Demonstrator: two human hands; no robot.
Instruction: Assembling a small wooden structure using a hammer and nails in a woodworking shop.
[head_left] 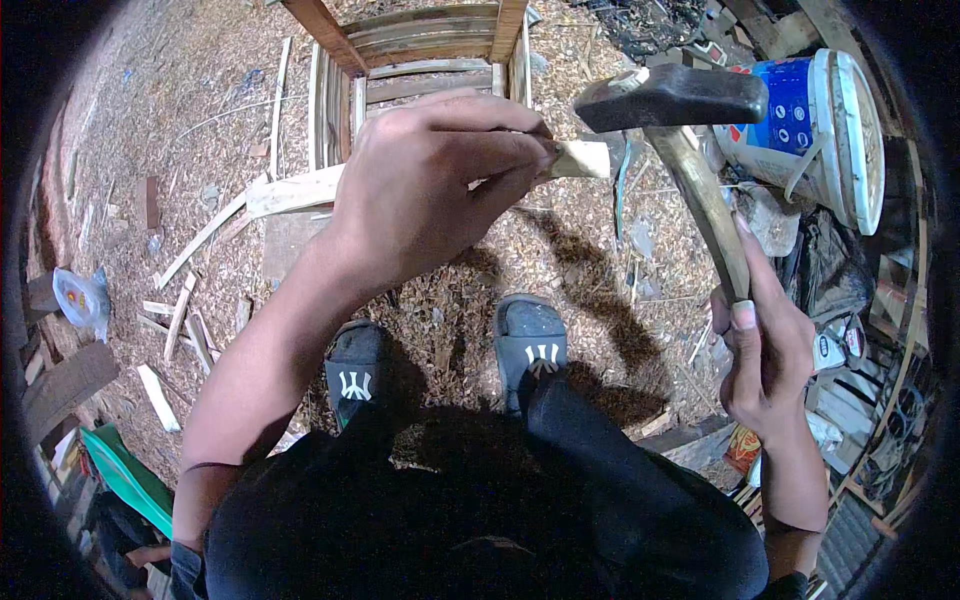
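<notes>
My left hand (430, 170) is closed around a pale wooden slat (295, 193), whose ends stick out on both sides. Thumb and fingertips meet near the slat's right end; whether they also pinch something small, such as a nail, I cannot make out. In my right hand (770, 345) is a hammer (700, 195), gripped low on its wooden handle with the thumb along it. The dark metal head is raised to the right of the slat, apart from it. Beyond my left hand stands a slatted wooden frame (430, 45), partly hidden by that hand.
Wood shavings cover the ground (440, 320) around my sandals (530, 350). Thin offcuts (180, 315) lie at left, near a plastic bag (82, 300) and a green object (125, 475). A white and blue bucket (800, 135) lies tipped at right, with clutter below it.
</notes>
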